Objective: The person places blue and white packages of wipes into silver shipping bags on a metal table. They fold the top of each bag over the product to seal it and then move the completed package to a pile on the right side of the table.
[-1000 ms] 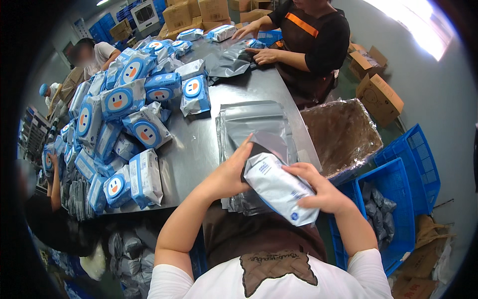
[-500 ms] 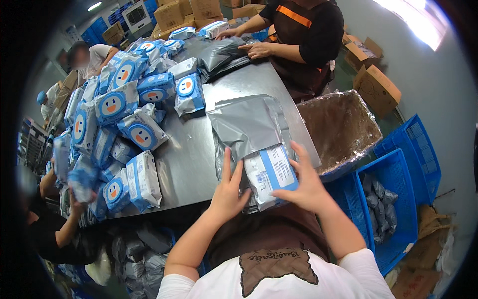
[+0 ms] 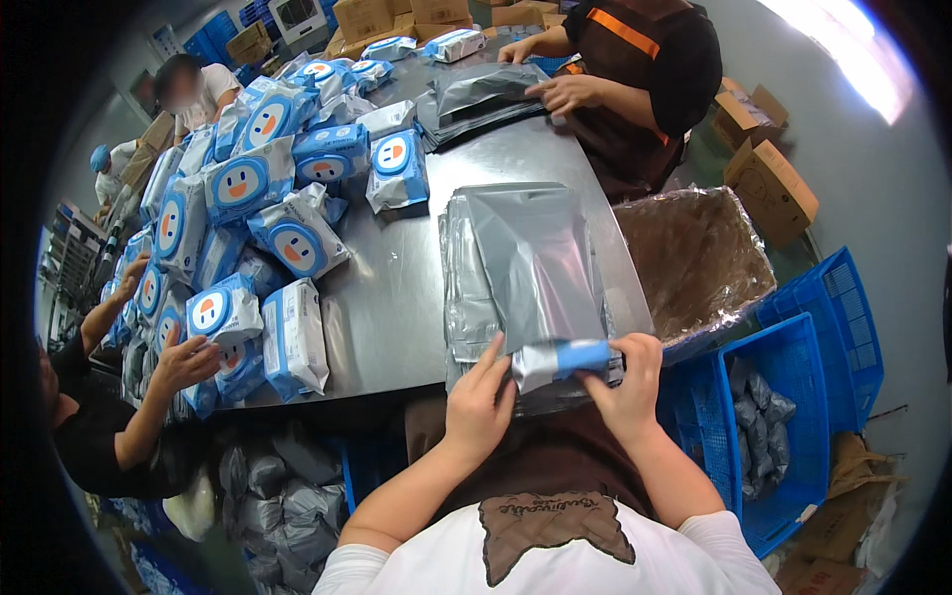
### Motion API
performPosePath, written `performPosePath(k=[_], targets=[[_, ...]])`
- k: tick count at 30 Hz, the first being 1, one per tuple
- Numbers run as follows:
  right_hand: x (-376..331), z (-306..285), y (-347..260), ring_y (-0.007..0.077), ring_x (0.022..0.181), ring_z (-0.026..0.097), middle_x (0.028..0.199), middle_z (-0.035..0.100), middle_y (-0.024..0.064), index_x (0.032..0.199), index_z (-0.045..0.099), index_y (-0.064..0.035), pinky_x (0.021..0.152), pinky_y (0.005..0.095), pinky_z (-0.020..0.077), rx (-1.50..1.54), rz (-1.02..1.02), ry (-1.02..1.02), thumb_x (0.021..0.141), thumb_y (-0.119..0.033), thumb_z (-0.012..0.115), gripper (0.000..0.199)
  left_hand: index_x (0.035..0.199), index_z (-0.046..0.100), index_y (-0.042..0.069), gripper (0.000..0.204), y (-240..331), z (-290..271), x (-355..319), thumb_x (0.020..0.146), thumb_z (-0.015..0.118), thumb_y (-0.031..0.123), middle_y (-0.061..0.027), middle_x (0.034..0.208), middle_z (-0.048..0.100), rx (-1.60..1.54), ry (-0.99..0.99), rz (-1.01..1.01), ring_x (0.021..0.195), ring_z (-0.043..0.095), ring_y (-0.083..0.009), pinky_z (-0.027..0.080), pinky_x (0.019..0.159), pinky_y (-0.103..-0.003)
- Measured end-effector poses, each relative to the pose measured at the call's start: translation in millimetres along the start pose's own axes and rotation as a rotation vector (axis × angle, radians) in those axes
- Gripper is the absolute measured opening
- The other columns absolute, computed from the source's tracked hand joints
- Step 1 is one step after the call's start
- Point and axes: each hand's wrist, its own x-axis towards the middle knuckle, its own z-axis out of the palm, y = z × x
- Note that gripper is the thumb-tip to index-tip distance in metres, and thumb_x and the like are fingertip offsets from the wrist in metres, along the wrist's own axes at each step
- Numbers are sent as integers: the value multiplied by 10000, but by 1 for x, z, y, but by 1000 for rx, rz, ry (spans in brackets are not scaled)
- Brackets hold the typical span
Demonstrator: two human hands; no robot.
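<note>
A white and blue wipes pack (image 3: 562,362) is at the table's near edge, one narrow end facing me. Grey plastic film from a mailer bag (image 3: 540,258) covers its far side; how deep it sits inside cannot be seen. My right hand (image 3: 630,392) grips the right end, thumb below and fingers over the top. Against the left end, my left hand (image 3: 479,402) is closed, fingertips on the pack and the bag's edge. Beneath lies a stack of flat grey bags (image 3: 466,278).
Many similar wipes packs (image 3: 238,183) are heaped on the metal table (image 3: 382,297) at left, where a co-worker's hands (image 3: 183,362) reach in. Across the table another person handles grey bags (image 3: 486,99). To the right stand a film-lined box (image 3: 684,268) and blue crates (image 3: 823,397).
The pack, lying flat with its label up, now shows a narrow end toward me. The bag film has straightened out away from me. The co-worker at left has released a pack.
</note>
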Motion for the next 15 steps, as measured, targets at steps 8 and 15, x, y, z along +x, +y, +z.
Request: performPosePath(k=[8, 15], targets=[[-3, 49, -19, 376, 861, 579, 966, 606, 184, 1028, 605, 10, 778, 417, 473, 61, -106, -400, 794, -56, 646, 246, 1362, 381, -50, 737, -11, 18, -26, 736, 755, 59, -293, 1290, 505, 25, 29, -74, 1077, 584, -418, 491, 888, -384], [13, 37, -25, 281, 823, 603, 877, 603, 120, 921, 608, -22, 750, 364, 486, 537, -32, -725, 773, -128, 727, 218, 874, 426, 16, 330, -4, -17, -26, 784, 743, 23, -43, 762, 615, -317, -112, -474, 695, 583, -85, 491, 618, -229]])
